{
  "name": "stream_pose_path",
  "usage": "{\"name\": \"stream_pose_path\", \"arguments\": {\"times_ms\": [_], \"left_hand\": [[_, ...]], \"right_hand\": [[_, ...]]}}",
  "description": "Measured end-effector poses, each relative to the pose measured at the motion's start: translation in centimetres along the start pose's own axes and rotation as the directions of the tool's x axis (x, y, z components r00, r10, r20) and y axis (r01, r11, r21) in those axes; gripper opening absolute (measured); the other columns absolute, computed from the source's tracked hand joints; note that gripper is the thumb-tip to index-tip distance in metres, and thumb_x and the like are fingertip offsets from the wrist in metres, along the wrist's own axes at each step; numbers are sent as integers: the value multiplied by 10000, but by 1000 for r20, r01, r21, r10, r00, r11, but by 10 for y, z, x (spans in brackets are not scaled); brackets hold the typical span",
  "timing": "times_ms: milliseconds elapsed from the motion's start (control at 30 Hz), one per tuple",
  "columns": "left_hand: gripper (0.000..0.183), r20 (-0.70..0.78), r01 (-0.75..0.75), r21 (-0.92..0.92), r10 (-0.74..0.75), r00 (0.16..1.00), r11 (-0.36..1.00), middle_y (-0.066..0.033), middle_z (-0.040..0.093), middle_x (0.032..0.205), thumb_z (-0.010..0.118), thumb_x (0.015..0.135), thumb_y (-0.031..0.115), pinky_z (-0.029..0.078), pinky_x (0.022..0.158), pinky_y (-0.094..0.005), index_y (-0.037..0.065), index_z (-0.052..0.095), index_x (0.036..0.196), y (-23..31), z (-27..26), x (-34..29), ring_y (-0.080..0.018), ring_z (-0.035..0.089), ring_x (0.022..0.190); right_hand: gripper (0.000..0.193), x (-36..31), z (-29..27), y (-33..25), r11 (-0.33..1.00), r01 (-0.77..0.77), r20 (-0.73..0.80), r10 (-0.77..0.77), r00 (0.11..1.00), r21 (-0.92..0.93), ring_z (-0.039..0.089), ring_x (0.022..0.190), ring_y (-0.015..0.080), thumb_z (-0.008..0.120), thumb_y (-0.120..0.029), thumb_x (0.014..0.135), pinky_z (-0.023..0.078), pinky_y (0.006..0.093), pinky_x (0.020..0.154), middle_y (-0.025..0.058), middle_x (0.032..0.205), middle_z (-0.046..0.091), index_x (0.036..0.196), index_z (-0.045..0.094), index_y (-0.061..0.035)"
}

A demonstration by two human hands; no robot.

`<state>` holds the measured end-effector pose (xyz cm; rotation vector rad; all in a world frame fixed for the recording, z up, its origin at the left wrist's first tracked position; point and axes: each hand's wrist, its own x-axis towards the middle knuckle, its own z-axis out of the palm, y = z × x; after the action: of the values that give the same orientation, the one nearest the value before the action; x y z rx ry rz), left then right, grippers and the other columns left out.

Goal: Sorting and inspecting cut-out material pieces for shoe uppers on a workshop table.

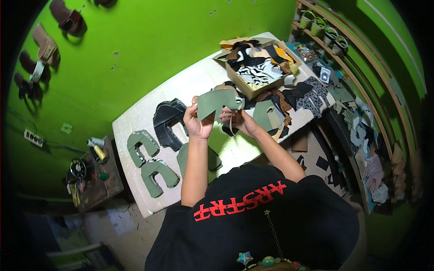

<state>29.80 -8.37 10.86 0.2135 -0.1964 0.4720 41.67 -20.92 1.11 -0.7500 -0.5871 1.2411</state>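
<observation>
My left hand (198, 123) grips the left end of a flat, curved green shoe-upper piece (216, 101), raised above the table. At its right end, my right hand (244, 123) has its fingers bent against the lower edge, and a thin strip hangs beside them. A patterned bit shows at that end; the fingers partly hide how it joins. On the table to the left lie arched green upper pieces (159, 177) with pale backing at their edges, and a stack of black ones (168, 124). More green pieces (267, 115) rest to the right of my right hand.
A white table (135, 117) stands against the green wall. At its far end is a cardboard box (246, 88) heaped with scraps; leopard and black offcuts (312, 95) surround it. Wooden shelving (357, 63) runs along the right. A small table (106, 176) with thread spools stands left.
</observation>
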Motion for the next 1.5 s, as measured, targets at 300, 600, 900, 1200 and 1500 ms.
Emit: {"name": "stream_pose_path", "arguments": {"times_ms": [300,600,900,1200,1500], "left_hand": [[77,-140,-246,94,257,956,965,-47,485,769,461,710,57,444,764,-332,101,419,757,75,-4,-53,-202,517,779],[157,-310,-318,471,492,814,823,-83,521,871,449,725,42,444,811,-333,83,442,876,173,-33,-143,-206,527,878],[438,-439,168,502,83,895,848,-169,462,1184,555,819,217,468,803,-362,63,372,1186,227,-51,-198,-258,518,1012],[299,-573,324,649,163,803,688,-10,549,798,561,807,63,417,590,-197,22,488,1094,276,-56,-217,-71,514,684],[536,-516,313,825,403,755,471,-70,461,1109,662,718,78,429,765,-266,56,398,1184,311,-71,-217,-127,505,918]], "right_hand": [[147,44,64,41,989,-131,53,135,989,-70,603,747,182,479,-89,841,488,291,713,81,814,601,961,516,-13],[131,102,143,24,927,29,-92,-68,993,-375,512,563,59,531,-142,850,429,201,526,4,698,564,916,563,-34],[191,159,216,65,744,92,30,-96,995,-662,412,588,23,544,-162,835,353,187,529,-53,637,498,725,575,-9],[180,190,254,107,743,41,4,-51,999,-669,478,636,49,550,-158,813,408,210,597,-7,679,564,778,598,11],[181,219,298,125,747,20,140,98,985,-665,494,644,68,545,-155,807,420,226,620,11,680,570,806,605,16]]}}
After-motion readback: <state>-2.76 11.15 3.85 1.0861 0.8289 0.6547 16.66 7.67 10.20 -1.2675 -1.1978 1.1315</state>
